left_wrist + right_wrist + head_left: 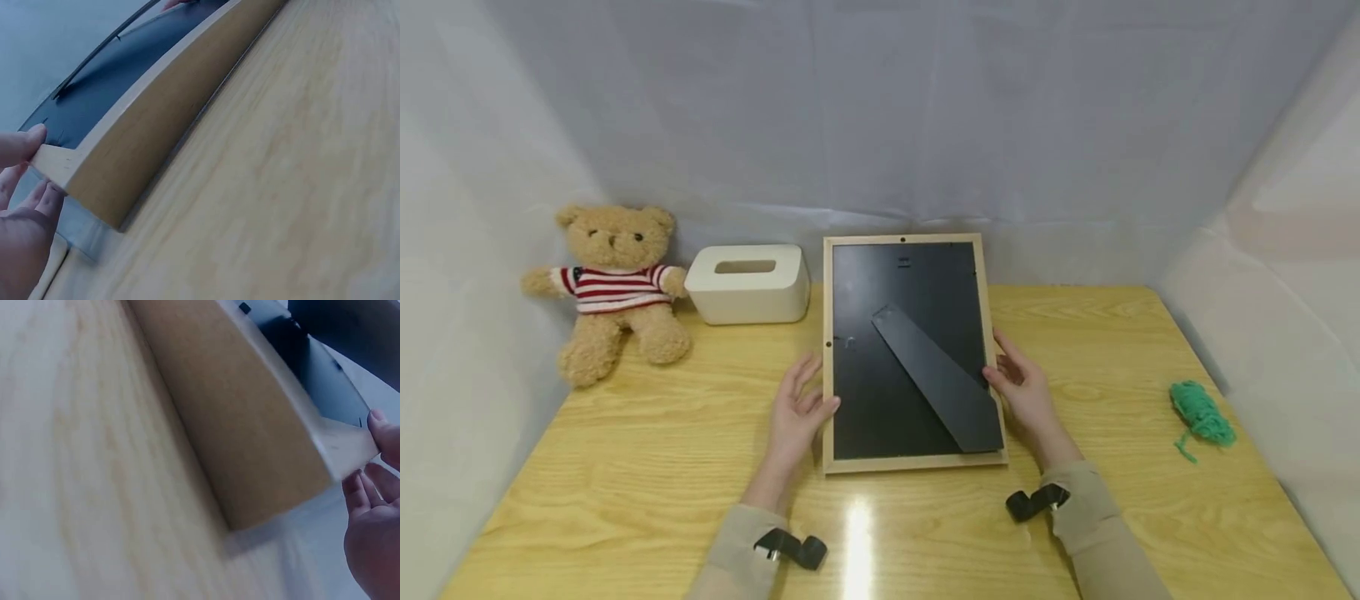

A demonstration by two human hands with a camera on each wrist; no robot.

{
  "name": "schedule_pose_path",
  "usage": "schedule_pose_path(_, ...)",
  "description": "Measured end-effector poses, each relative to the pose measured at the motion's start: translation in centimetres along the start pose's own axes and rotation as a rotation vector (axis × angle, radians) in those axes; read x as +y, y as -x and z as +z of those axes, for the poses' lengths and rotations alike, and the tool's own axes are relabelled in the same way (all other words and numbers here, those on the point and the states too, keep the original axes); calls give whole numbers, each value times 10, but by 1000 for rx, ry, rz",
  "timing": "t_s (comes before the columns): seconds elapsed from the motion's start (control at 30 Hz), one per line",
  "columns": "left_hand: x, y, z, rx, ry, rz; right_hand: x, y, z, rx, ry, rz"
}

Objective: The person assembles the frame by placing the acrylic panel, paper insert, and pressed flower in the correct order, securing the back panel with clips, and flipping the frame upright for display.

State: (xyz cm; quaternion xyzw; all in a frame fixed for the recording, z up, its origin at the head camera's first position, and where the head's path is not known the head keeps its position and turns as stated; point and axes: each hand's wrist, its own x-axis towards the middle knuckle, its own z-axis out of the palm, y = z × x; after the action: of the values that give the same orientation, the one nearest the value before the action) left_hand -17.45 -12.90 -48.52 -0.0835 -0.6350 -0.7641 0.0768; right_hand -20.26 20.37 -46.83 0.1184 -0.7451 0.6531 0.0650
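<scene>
A picture frame (865, 383) with a pale wooden border is tilted, its black back toward me. Its dark easel leg (928, 371) runs slantwise to the lower right corner. At the left border my left hand (793, 412) grips the frame, thumb on the back face. My right hand (1030, 400) holds the opposite border with its thumb in front. The left wrist view shows the frame's lower edge (150, 119) along the table, with fingers (47, 200) behind the side. Thumb and fingers pinch the other side (347, 447) in the right wrist view.
A teddy bear (617, 287) in a striped sweater sits at the back left. Beside it stands a white tissue box (745, 304). Green yarn (1202, 412) lies on the wooden table (647, 475) at the right. Pale sheeting (880, 125) hangs behind.
</scene>
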Motion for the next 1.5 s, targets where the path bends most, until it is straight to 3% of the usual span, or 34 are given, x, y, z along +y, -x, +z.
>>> schedule_pose_path(0.27, 12, -10, -1, -29, 9, -1, 2, 0, -2, 43, -88, -117)
schedule_pose_path(0.43, 26, -18, 0, -48, -43, 2, -5, -3, -5, 36, -103, -178)
schedule_pose_path(0.67, 47, -23, 0, -51, -137, -69, -19, -6, -8, 5, -138, -307)
schedule_pose_path(0.9, 59, -24, 2, -68, -150, -32, -31, -8, -12, -24, -130, -374)
schedule_pose_path(1.13, 61, -23, 6, -95, -143, 59, -37, -13, -16, -7, 21, -353)
schedule_pose_path(1.4, 55, -20, 13, -145, -219, 323, -48, -23, -21, -8, 180, -227)
schedule_pose_path(1.5, 54, -19, 15, -143, -283, 383, -49, -27, -21, -10, 205, -218)
